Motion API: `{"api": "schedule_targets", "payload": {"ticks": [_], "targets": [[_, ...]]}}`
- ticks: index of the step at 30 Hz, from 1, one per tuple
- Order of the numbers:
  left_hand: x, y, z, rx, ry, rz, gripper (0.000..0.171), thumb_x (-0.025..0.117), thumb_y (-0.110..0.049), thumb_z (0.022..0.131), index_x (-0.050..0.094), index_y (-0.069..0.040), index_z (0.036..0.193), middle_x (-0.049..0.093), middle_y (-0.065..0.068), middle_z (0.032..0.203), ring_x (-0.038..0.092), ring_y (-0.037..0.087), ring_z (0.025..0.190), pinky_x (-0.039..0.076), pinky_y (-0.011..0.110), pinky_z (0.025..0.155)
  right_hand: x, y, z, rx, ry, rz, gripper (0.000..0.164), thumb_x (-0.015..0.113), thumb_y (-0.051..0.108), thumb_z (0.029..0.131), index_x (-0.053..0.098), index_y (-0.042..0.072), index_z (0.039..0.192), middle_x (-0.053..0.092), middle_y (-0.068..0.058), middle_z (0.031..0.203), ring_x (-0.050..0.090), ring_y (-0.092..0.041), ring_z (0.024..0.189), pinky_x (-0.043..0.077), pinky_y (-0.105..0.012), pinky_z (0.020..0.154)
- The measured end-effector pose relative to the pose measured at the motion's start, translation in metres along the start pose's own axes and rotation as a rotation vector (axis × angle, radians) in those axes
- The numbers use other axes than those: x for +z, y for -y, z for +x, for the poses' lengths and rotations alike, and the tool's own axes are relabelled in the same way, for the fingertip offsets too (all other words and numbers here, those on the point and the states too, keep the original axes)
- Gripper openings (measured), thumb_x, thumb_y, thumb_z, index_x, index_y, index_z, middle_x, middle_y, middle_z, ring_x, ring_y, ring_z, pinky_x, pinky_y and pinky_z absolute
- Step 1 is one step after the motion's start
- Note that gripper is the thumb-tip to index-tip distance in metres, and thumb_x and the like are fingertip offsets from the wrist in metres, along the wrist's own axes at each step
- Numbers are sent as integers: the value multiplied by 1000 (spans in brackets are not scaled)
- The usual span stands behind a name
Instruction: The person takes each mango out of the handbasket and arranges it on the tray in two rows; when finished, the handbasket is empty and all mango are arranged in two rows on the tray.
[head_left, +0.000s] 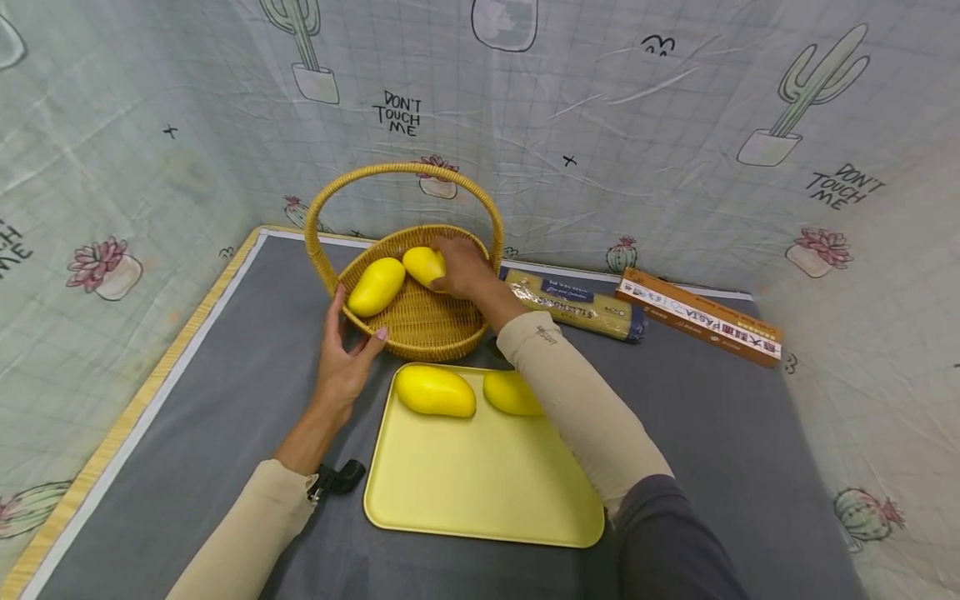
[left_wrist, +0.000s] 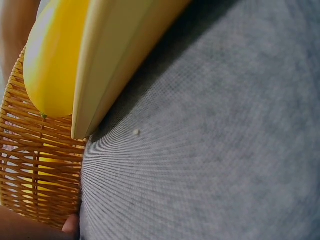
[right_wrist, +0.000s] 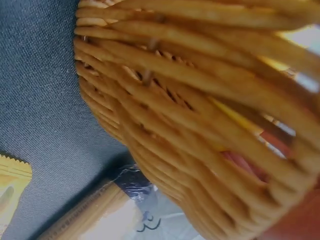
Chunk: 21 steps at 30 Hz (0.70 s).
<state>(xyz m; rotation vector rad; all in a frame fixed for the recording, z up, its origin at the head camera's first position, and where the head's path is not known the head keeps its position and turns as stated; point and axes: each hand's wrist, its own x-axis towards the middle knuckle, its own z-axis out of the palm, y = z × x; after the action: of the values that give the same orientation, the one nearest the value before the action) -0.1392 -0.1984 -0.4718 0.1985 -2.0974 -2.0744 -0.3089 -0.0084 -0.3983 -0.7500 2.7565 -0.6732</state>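
In the head view, a woven basket (head_left: 420, 337) with a tall arched handle stands behind a yellow tray (head_left: 480, 492). My right hand (head_left: 463, 268) reaches in and grips a yellow mango (head_left: 423, 265) near the basket's back wall. Another mango (head_left: 377, 287) lies in the basket at the left. My left hand (head_left: 341, 358) rests against the basket's front left side, thumb and fingers spread along it. Two more mangoes lie on the tray, a left one (head_left: 435, 392) and a right one (head_left: 512, 393) partly hidden by my right arm. Basket weave (right_wrist: 165, 100) blocks the right wrist view of the held mango.
Right of the basket lie a clear pack of spaghetti (head_left: 573, 307) and an orange pasta box (head_left: 701, 317). A yellow packet (right_wrist: 12, 187) with a serrated edge shows in the right wrist view. Patterned cloth walls (head_left: 570, 125) enclose the grey table (head_left: 735, 450).
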Motion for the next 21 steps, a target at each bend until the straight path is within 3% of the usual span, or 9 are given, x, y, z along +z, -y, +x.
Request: {"api": "schedule_targets", "payload": {"ticks": [5, 15, 21], "targets": [[0, -2, 0, -4, -1, 6, 95, 74, -18, 102, 13, -42, 171, 4, -13, 179, 9, 21, 167, 28, 56, 133, -6, 4, -9, 1, -18, 17, 70, 79, 29, 99, 47, 11, 158, 54, -11, 157, 52, -30, 142, 49, -44, 113], [-1, -4, -2, -1, -1, 16, 98, 74, -16, 101, 11, -40, 171, 2, -10, 179, 7, 23, 167, 27, 58, 132, -15, 18, -38, -81, -171, 125, 71, 81, 31, 97, 51, 12, 158, 56, -7, 159, 53, -29, 145, 47, -43, 119], [-1, -2, -2, 0, 10, 10, 97, 73, -17, 102, 10, -41, 171, 3, -10, 179, 8, 26, 167, 27, 57, 132, -20, 24, -60, -156, -232, 197, 70, 84, 28, 94, 54, 10, 155, 62, -9, 150, 61, -28, 131, 54, -41, 108]]}}
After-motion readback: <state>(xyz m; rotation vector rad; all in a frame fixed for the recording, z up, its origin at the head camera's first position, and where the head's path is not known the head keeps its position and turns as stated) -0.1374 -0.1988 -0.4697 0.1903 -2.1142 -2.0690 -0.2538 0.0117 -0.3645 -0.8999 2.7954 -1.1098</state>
